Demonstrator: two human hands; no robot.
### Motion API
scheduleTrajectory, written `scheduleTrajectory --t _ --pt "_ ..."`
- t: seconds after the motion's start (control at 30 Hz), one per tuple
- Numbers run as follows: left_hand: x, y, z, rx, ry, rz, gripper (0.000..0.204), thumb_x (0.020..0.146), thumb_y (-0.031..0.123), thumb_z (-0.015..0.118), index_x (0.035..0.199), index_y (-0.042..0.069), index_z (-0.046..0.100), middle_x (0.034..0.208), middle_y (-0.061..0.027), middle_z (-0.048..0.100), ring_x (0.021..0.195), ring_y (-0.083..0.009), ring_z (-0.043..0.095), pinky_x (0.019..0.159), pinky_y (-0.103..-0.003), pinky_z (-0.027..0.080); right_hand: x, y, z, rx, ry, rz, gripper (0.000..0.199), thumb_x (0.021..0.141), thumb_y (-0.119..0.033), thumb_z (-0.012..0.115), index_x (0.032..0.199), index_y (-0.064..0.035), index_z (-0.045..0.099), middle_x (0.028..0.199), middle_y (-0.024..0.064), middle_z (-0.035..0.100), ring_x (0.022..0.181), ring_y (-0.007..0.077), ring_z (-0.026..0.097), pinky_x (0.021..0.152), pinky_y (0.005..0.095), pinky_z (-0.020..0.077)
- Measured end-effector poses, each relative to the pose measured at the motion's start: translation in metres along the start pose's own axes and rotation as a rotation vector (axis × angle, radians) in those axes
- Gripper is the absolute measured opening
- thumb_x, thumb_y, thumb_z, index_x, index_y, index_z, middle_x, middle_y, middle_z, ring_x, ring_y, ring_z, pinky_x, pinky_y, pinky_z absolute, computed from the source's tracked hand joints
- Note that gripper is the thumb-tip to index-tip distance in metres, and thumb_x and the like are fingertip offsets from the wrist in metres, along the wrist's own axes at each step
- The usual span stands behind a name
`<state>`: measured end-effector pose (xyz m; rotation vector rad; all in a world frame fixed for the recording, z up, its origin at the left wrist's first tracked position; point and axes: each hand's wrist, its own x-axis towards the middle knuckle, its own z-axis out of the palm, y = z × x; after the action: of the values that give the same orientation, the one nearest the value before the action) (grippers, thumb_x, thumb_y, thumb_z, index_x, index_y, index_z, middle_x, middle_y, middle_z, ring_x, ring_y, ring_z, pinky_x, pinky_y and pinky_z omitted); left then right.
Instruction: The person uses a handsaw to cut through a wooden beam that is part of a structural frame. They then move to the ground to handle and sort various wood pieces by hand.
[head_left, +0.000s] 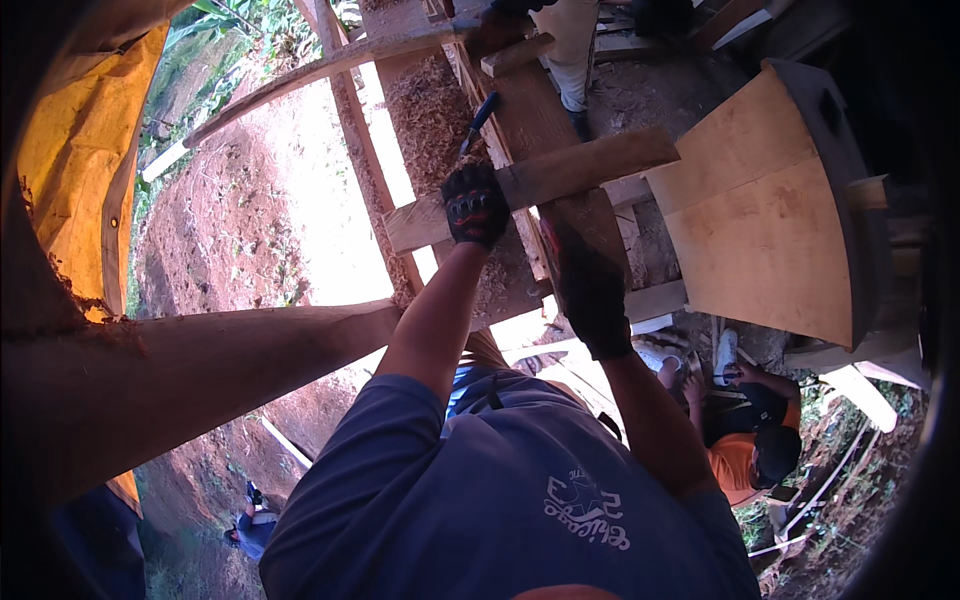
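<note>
A short wooden board (590, 172) lies crosswise over the workbench. My left hand (476, 207), in a black glove with red details, is closed around this board left of its middle. Just below the board is my right hand (592, 295), also in a black glove, over the right plank of the bench. Its fingers merge with dark shadow, and a thin reddish edge shows by them; I cannot make out whether it holds anything. A blue-handled tool, seemingly a chisel (482, 118), rests beyond my left hand among wood shavings (425, 105).
A wooden post (200, 370) reaches in from the left. At right stands a large pale wooden panel (765, 215). Someone in an orange shirt (740, 465) sits at lower right. Across the bench is another person in light trousers (568, 45), near a long pole (320, 70).
</note>
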<state>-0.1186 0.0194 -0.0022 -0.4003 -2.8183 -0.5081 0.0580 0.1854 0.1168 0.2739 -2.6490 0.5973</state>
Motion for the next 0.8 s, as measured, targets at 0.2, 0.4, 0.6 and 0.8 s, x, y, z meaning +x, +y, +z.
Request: scheduleTrajectory --t 0.2,0.4,0.6,0.8 --pt "0.002 -0.002 -0.002 0.003 0.052 0.016 0.024 0.093 0.015 0.061 0.113 0.008 0.071 0.113 -0.0183 0.067 0.112 -0.0394 0.064 0.097 -0.053 0.049 0.025 0.021 0.02 0.108 0.036 0.023 0.047 0.095 0.002 0.064 0.141 -0.0001 0.065 0.128 0.0208 0.075 0.1 0.0373 0.076 0.085 0.0464 0.0621" --pt "0.002 0.003 0.0 -0.005 0.085 0.0 0.022 0.093 0.015 0.061 0.112 0.008 0.071 0.113 -0.018 0.067 0.112 -0.0396 0.065 0.098 -0.054 0.05 0.007 -0.002 0.014 0.64 -0.019 0.359 0.058 0.107 -0.027 0.069 0.158 -0.003 0.055 0.147 0.025 0.067 0.132 0.0344 0.07 0.11 0.0433 0.0561" --pt "0.004 0.003 0.011 0.0 0.096 -0.004 0.019 0.095 0.017 0.059 0.107 0.009 0.072 0.111 -0.0174 0.068 0.111 -0.0389 0.065 0.096 -0.054 0.05 -0.015 -0.021 0.037 0.561 0.014 0.307 0.076 0.105 -0.034 0.074 0.169 -0.0083 0.041 0.166 0.0228 0.052 0.148 0.0375 0.057 0.12 0.0451 0.0485" --pt "0.022 0.006 0.018 0.081 0.013 -0.229 0.03 0.099 0.025 0.057 0.119 0.01 0.075 0.122 -0.0173 0.07 0.122 -0.0375 0.065 0.104 -0.054 0.049 -0.005 -0.011 0.029 0.654 0.04 0.402 0.055 0.107 -0.027 0.068 0.157 -0.0073 0.058 0.149 0.0229 0.068 0.139 0.0368 0.065 0.112 0.0432 0.0533"
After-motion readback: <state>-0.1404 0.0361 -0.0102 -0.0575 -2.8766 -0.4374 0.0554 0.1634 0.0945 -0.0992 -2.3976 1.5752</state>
